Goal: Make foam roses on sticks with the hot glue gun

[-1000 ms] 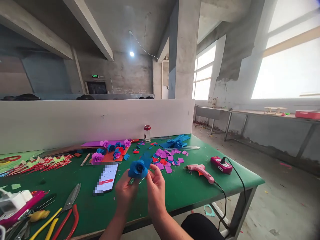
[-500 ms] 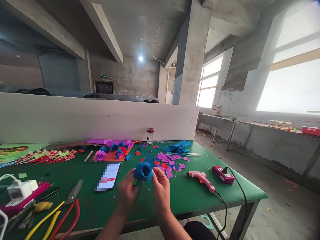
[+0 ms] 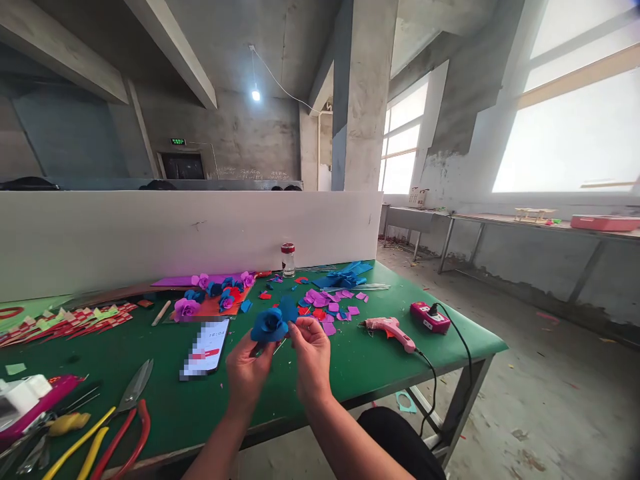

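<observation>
Grip: two-handed, over the near part of the green table. Left hand: fingers closed beneath a blue flower, whose head sits just above thumb and fingertips. Right hand: thumb and forefinger pressed together, seemingly pinching the lower edge of a blue petal, which stands upright against the flower's right side. Whether petal and flower are joined cannot be told. Thin rod: slanting down between the hands, its upper end hidden.

Change: the flower, face-on to the viewer half a second ago, now tips upward and leftward. The petal, then mostly behind it, now shows broad at its side. Meaning, by judgement: attention sits on the right edge of the flower, where petal and fingertips meet, with the left hand steadying.

Left of the grip: phone, screen up. Nearer the person, farther left: shears, blades together.

Beyond the grip, to the left: purple flower, among other made flowers. Straight beyond: jar, red lid. Just beyond, to the right: purple scraps, scattered; behind them, blue strips, heaped.

Right of the grip, well apart: glue gun, pink, lying flat, nozzle toward the hands.
</observation>
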`<state>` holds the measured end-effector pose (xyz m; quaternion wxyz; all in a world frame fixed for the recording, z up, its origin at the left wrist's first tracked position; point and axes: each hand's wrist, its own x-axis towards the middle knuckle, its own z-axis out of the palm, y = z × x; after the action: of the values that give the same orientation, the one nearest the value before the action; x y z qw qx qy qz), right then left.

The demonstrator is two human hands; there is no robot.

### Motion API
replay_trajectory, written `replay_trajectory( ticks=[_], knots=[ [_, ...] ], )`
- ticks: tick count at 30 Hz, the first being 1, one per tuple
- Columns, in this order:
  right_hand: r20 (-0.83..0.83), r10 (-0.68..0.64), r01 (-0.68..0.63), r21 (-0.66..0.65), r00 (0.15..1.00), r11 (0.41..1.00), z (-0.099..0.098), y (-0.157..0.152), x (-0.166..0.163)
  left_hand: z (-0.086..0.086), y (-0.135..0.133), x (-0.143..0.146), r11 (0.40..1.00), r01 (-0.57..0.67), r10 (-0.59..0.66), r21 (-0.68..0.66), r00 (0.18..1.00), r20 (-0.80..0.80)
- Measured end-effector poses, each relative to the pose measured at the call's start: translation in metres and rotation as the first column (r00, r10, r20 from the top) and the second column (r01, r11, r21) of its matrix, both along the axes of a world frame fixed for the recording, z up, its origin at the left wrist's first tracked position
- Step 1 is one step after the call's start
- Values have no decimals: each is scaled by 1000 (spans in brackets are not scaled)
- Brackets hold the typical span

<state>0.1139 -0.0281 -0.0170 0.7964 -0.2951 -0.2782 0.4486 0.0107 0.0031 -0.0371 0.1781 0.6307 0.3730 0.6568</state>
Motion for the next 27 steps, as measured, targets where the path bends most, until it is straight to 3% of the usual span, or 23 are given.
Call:
replay_trajectory(
  ticks=[8, 13, 16, 21, 27],
  knots=[
    [-54, 55, -56, -18, 997, 998, 1, -12, -12, -10, 7, -5, 967, -166, 197, 193, 968, -156],
    [47, 79, -76, -68, 996, 995, 6, -11, -2, -5, 5, -9, 956, -157, 212, 247, 953, -215],
    [99, 54, -49, -56, 994, 997, 6, -6, 7, 1, 0, -6, 977, -121, 154, 175, 970, -189],
    [48, -41, 44, -77, 998, 996, -1, 5, 16, 8, -5, 4, 994, -56, 60, -96, 998, 35],
    [-35, 5, -10, -136, 999, 991, -3, 3, 11, 10, -5, 6, 994, -12, 15, -112, 1000, 24]
  ],
)
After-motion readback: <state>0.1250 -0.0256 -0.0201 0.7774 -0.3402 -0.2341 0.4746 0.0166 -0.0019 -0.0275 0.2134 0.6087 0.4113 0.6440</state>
